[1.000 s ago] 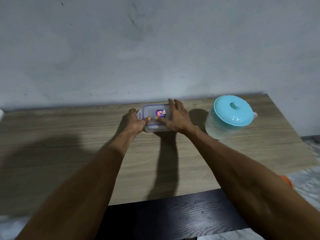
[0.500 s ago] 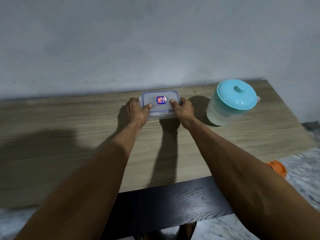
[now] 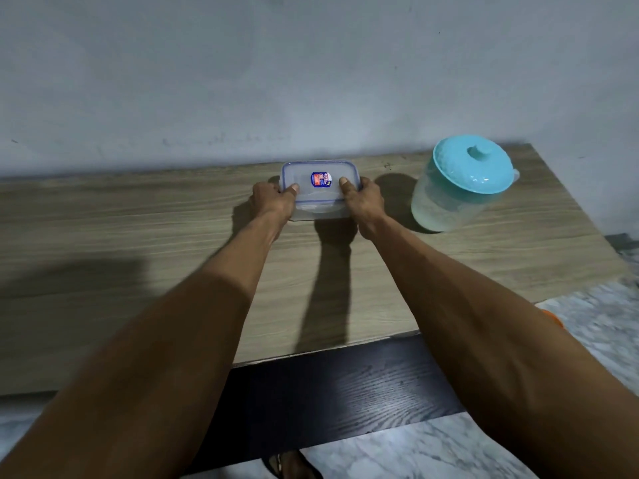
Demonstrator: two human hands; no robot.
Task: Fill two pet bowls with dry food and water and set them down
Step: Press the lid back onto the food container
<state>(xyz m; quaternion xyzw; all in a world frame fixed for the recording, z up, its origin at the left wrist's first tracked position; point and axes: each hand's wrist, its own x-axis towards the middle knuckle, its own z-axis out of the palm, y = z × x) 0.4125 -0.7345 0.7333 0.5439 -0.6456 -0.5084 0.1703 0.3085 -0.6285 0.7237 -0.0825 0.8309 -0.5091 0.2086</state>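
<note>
A clear rectangular food container (image 3: 320, 174) with a blue-rimmed lid and a small sticker sits on the wooden table (image 3: 138, 243) near the wall. My left hand (image 3: 271, 202) grips its left end, thumb on the lid. My right hand (image 3: 363, 202) grips its right end the same way. To the right stands a translucent water jug (image 3: 456, 195) with a turquoise lid. No pet bowl is in view.
A grey wall rises right behind the table. A dark wooden panel (image 3: 328, 392) runs below the table's front edge. Marble floor shows at the right, with an orange object (image 3: 553, 318) partly hidden by my right arm. A sandalled foot (image 3: 290, 466) appears at the bottom.
My right hand left the lid's top and took the container's right end. My left hand kept hold of the left end. The view has tilted lower.
</note>
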